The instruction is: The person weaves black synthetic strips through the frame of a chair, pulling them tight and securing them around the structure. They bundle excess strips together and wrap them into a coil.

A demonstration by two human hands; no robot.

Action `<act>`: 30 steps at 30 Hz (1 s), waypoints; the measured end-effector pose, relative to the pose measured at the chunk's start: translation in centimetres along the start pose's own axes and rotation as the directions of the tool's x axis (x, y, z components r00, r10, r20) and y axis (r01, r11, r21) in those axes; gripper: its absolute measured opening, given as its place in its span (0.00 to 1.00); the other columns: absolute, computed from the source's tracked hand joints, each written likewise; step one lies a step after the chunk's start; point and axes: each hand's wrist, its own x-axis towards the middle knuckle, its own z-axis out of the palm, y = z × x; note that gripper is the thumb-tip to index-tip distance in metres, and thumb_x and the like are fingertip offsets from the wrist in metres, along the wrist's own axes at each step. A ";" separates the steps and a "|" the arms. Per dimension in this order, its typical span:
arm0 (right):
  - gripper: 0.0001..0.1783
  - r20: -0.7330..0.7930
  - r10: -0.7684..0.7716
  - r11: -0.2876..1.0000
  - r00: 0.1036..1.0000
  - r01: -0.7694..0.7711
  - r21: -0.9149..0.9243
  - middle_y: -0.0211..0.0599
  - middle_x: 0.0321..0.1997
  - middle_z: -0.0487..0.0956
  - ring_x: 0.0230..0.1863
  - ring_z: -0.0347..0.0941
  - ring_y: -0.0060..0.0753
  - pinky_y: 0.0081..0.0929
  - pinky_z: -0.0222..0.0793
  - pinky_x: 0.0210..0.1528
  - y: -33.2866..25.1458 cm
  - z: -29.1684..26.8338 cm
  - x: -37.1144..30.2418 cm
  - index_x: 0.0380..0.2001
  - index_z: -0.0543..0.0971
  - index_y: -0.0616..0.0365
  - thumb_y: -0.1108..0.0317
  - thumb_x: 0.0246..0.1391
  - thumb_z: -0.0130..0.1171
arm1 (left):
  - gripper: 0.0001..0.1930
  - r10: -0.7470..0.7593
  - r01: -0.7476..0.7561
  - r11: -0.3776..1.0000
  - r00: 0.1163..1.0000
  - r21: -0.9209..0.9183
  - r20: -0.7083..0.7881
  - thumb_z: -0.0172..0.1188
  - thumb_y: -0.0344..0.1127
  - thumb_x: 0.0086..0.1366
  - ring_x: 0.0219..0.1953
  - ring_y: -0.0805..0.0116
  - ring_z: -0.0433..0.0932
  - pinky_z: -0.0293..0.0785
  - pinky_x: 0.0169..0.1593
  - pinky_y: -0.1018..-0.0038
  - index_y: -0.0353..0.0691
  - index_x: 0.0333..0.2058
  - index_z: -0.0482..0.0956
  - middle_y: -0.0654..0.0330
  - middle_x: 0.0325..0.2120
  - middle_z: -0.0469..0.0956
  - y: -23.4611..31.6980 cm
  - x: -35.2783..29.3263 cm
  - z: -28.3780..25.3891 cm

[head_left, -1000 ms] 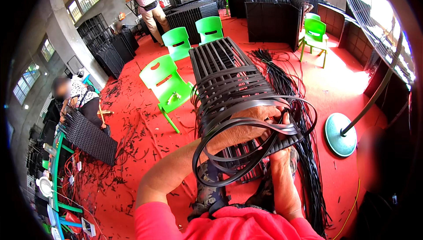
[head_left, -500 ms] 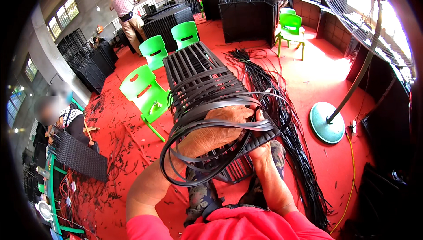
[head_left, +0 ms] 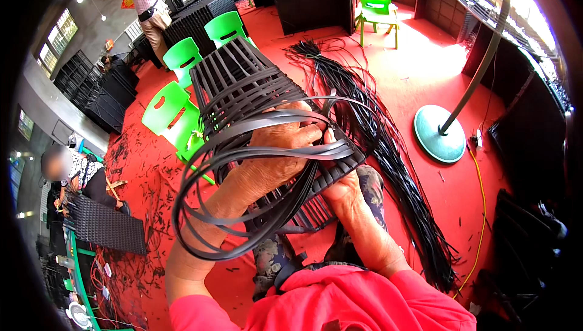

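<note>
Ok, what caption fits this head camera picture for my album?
Two hands, left hand and right hand, weave black strips around a woven frame over a red floor.

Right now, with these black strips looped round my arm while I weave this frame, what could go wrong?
The loose coil of flat black plastic strips circles the left forearm, so a pull might snag or tighten it there. The left hand and right hand meet at one spot on the half-woven black frame; a slipped strand could spring loose. The long bundle of black strips on the red floor lies close by and might tangle underfoot.
</note>
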 end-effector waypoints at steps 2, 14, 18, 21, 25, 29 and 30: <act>0.11 -0.052 -0.023 0.999 0.998 0.021 -0.039 0.31 0.34 0.78 0.37 0.73 0.29 0.31 0.72 0.41 0.0 0.2 -0.2 0.37 0.77 0.52 0.62 0.51 0.59 | 0.05 -0.024 0.023 0.998 0.999 -0.051 -0.023 0.57 0.34 0.48 0.33 0.60 0.70 0.65 0.36 0.67 0.41 0.24 0.76 0.58 0.29 0.70 -0.1 0.2 0.0; 0.11 0.188 -0.051 0.987 0.981 0.077 -0.138 0.32 0.40 0.76 0.43 0.72 0.24 0.25 0.66 0.52 -0.8 -0.8 -0.5 0.40 0.74 0.60 0.67 0.54 0.53 | 0.03 -0.047 0.044 0.995 0.998 -0.088 -0.036 0.60 0.30 0.45 0.31 0.62 0.72 0.68 0.32 0.68 0.43 0.21 0.76 0.61 0.26 0.71 -0.6 -0.4 0.4; 0.13 0.200 -0.110 0.962 0.973 0.155 -0.226 0.36 0.44 0.76 0.47 0.71 0.30 0.29 0.63 0.55 -1.4 -2.9 -1.1 0.41 0.74 0.62 0.69 0.54 0.53 | 0.04 -0.038 0.039 0.993 0.999 -0.115 0.003 0.62 0.31 0.44 0.32 0.63 0.71 0.67 0.34 0.69 0.44 0.21 0.76 0.62 0.25 0.70 -1.0 -0.4 0.8; 0.17 0.093 -0.123 0.853 0.988 0.153 -0.498 0.33 0.44 0.75 0.47 0.70 0.31 0.30 0.62 0.54 -1.8 -6.2 -2.8 0.45 0.72 0.59 0.64 0.53 0.54 | 0.04 0.000 0.006 0.982 1.000 -0.186 0.032 0.61 0.31 0.45 0.32 0.63 0.70 0.67 0.35 0.69 0.43 0.22 0.75 0.62 0.25 0.69 -1.7 -0.6 0.8; 0.15 -0.442 -0.210 0.458 0.872 -0.312 -0.832 0.31 0.45 0.75 0.48 0.69 0.28 0.30 0.62 0.49 -2.6 -11.4 -7.0 0.45 0.72 0.55 0.62 0.57 0.49 | 0.04 -0.113 0.128 0.952 0.991 -0.277 0.071 0.59 0.30 0.47 0.32 0.63 0.70 0.66 0.36 0.70 0.41 0.24 0.74 0.61 0.26 0.69 -2.1 -1.2 0.5; 0.12 -0.290 -0.345 0.794 0.892 0.113 -0.597 0.32 0.39 0.76 0.49 0.69 0.36 0.37 0.63 0.52 -5.1 -12.7 -10.7 0.40 0.71 0.58 0.62 0.57 0.48 | 0.04 -0.238 0.269 0.895 0.963 -0.355 0.130 0.57 0.29 0.49 0.32 0.62 0.69 0.66 0.37 0.70 0.39 0.25 0.73 0.61 0.27 0.68 -1.8 -1.4 0.1; 0.11 -0.236 -0.380 0.826 0.895 0.213 -0.523 0.30 0.33 0.74 0.45 0.70 0.34 0.36 0.63 0.50 -6.3 -12.2 -11.5 0.38 0.71 0.58 0.62 0.57 0.49 | 0.04 -0.269 0.304 0.877 0.952 -0.372 0.143 0.56 0.29 0.49 0.33 0.62 0.69 0.66 0.37 0.70 0.39 0.26 0.73 0.61 0.27 0.68 -1.7 -1.4 -0.1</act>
